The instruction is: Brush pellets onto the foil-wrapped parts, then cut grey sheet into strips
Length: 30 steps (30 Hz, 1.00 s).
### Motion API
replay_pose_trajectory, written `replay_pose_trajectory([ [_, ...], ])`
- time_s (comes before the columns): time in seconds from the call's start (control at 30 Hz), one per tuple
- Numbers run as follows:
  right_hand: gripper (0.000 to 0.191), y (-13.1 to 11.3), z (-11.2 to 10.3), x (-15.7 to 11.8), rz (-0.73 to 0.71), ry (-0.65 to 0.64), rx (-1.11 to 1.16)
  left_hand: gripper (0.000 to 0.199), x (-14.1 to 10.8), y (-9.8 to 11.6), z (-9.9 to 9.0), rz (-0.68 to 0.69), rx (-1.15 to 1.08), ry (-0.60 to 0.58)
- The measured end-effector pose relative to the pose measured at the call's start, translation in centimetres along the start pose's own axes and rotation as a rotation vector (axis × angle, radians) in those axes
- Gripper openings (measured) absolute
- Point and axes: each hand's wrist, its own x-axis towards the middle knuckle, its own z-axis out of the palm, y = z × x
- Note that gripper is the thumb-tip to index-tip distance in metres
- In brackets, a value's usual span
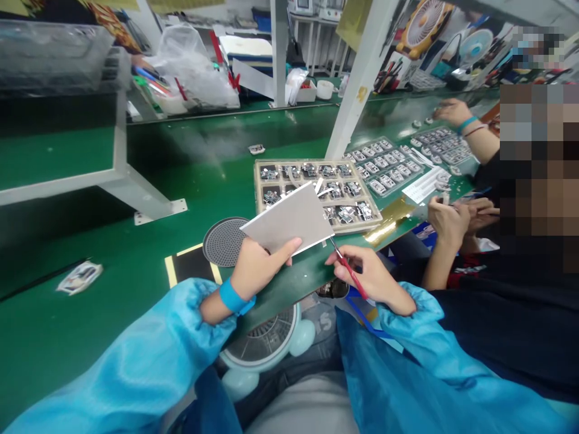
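Observation:
My left hand (262,268) is closed on a pale grey flat sheet (289,220), its thumb lying over the front. The sheet is tilted above the table's edge and covers part of a tray of small electronic parts (307,170). In my right hand (367,274) is a pair of red-handled tweezers (350,274), gripped between thumb and fingers. Their metal tip meets the sheet's lower right corner; whether a small piece is caught there I cannot tell. Beside my left hand lie a round dark perforated disc (226,241) and a black pad with yellow edges (192,263).
White posts (362,78) rise from the green table (149,301). Clear trays of small white parts (382,163) stand at right, near a co-worker's hands (447,220). One white part (80,276) lies at left. A light-blue fan (266,343) sits below the table edge.

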Motion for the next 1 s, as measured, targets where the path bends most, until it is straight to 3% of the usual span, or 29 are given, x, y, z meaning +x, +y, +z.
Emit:
replay_pose_trajectory([
  [0.27, 0.057, -0.48, 0.37, 0.06, -0.006, 0.013, 0.103, 0.032, -0.21, -0.09, 0.02, -0.001, 0.032, -0.035],
  [0.5, 0.052, -0.61, 0.47, 0.26, -0.002, 0.037, 0.1, 0.034, -0.26, 0.43, 0.13, 0.0, 0.019, -0.039],
  [0.67, 0.051, -0.33, 0.69, 0.28, 0.113, 0.049, 0.164, 0.038, -0.09, 0.61, 0.01, -0.004, 0.015, -0.04],
  [0.83, 0.048, -0.51, 0.66, 0.49, 0.08, 0.037, 0.21, 0.041, 0.03, 0.55, -0.13, 0.028, 0.034, -0.1],
  [1.0, 0.051, -0.75, 0.66, 0.57, 0.169, 0.061, 0.253, 0.044, 0.08, 0.47, -0.12, 0.036, 0.034, -0.13],
])
